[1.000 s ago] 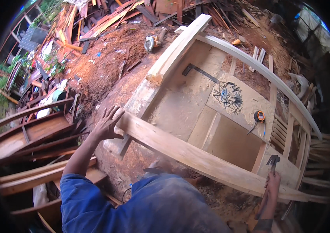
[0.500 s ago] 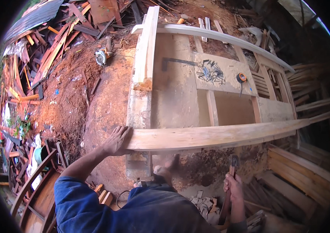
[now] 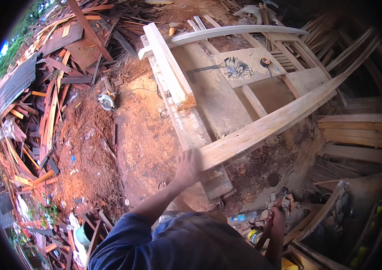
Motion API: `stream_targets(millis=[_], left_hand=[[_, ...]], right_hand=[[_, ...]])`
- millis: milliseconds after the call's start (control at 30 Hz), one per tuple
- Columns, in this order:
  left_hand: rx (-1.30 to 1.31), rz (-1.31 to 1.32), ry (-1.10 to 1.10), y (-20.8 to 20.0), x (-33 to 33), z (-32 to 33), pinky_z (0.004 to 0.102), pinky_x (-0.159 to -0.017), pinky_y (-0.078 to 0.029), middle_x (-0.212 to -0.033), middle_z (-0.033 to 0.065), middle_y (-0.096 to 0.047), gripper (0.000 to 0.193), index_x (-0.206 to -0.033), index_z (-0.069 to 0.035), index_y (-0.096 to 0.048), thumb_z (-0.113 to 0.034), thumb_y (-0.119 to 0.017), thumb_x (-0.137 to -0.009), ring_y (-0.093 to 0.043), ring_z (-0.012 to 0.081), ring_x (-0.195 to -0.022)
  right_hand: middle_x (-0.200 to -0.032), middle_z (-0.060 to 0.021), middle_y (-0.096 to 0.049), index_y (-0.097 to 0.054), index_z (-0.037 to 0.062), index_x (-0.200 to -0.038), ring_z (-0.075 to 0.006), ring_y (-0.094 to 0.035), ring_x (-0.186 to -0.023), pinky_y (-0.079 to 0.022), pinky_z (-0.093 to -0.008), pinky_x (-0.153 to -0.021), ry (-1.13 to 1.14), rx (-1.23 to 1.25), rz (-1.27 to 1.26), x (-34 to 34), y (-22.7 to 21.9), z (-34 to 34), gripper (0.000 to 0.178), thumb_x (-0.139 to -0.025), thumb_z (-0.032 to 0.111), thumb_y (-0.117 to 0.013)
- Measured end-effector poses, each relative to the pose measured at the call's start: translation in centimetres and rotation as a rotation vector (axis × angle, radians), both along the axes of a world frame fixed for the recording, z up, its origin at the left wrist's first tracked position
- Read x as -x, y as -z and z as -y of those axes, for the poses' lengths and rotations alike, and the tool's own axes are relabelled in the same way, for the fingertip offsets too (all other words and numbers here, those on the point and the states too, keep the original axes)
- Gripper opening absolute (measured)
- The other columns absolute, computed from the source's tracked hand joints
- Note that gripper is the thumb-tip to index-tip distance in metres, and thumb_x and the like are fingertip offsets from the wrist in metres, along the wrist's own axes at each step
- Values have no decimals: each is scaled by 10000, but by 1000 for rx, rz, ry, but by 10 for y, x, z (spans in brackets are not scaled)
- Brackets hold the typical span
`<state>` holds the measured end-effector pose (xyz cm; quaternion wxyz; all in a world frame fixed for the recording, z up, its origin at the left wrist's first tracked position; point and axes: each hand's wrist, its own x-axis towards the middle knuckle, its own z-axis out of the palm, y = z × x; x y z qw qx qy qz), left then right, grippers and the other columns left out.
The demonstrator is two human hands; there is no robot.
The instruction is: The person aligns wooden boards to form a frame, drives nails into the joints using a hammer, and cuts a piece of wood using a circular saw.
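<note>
A long pale wooden plank (image 3: 249, 137) lies slantwise across the frame on the floor. My left hand (image 3: 188, 167) grips its near left end, fingers along the far edge; motion blur softens the fingertips. Low on the right, my right hand (image 3: 276, 219) is closed around the wooden handle of a hammer (image 3: 263, 237), held upright beside my body and away from the plank. The hammer's head is hard to make out against the scraps behind it. Beneath the plank's left end runs a whitish, worn timber (image 3: 194, 130).
A thick squared beam (image 3: 168, 65) and a curved pale board (image 3: 236, 30) lie beyond. Nails (image 3: 236, 68) and a tape measure (image 3: 265, 61) rest on a panel. A circular saw (image 3: 107, 101) sits on the sawdust. Scrap wood (image 3: 49, 117) is heaped left; stacked boards (image 3: 357, 130) stand right.
My view has turned, so the plank now slants up to the right. My left hand stays at the plank's end; my right hand still holds the hammer, lower in the picture.
</note>
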<state>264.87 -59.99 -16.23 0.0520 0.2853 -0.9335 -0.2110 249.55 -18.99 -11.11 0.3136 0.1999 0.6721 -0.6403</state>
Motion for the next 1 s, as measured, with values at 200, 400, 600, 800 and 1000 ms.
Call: stream_targets(millis=[200, 400, 600, 800, 1000], left_hand=[[-200, -277, 362, -31, -91, 49, 591, -1151, -274, -1446, 214, -380, 898, -1551, -80, -337, -390, -779, -833, -338, 434, -1376], [-321, 395, 25, 69, -327, 243, 518, -1087, -426, -1378, 217, -561, 688, -1384, -62, -576, -496, -708, -866, -534, 412, -1282], [-348, 496, -305, 64, -456, 378, 486, -1038, -476, -1245, 312, -645, 652, -1289, -8, -645, -501, -710, -867, -594, 433, -1220], [-355, 261, -351, 109, -412, 440, 450, -911, -543, -1119, 241, -718, 577, -1225, -16, -685, -459, -742, -859, -691, 379, -1064], [-539, 380, -318, 144, -336, 514, 460, -974, -520, -1206, 260, -689, 648, -1293, -23, -653, -506, -715, -866, -661, 390, -1150]], right_hand=[[-696, 14, -533, -567, 90, -956, -92, -501, -496, -414, -265, -441, -151, -59, -203, -33, -55, 151, 67, -907, 125, -598], [-703, 11, -570, -610, 80, -940, -78, -549, -542, -423, -242, -472, -302, -36, -174, -20, -58, 319, 118, -926, 176, -677], [-764, -69, -655, -624, 25, -937, -205, -636, -616, -513, -349, -565, -543, -399, -404, 46, -5, 414, 204, -851, 189, -709], [-920, -216, -701, -654, -27, -1026, -368, -693, -880, -518, -440, -774, -624, -691, -931, 130, 63, 509, 396, -813, 299, -728], [-951, -210, -713, -711, 23, -1016, -406, -686, -909, -531, -442, -783, -823, -918, -1002, 176, 59, 575, 372, -831, 343, -744]])
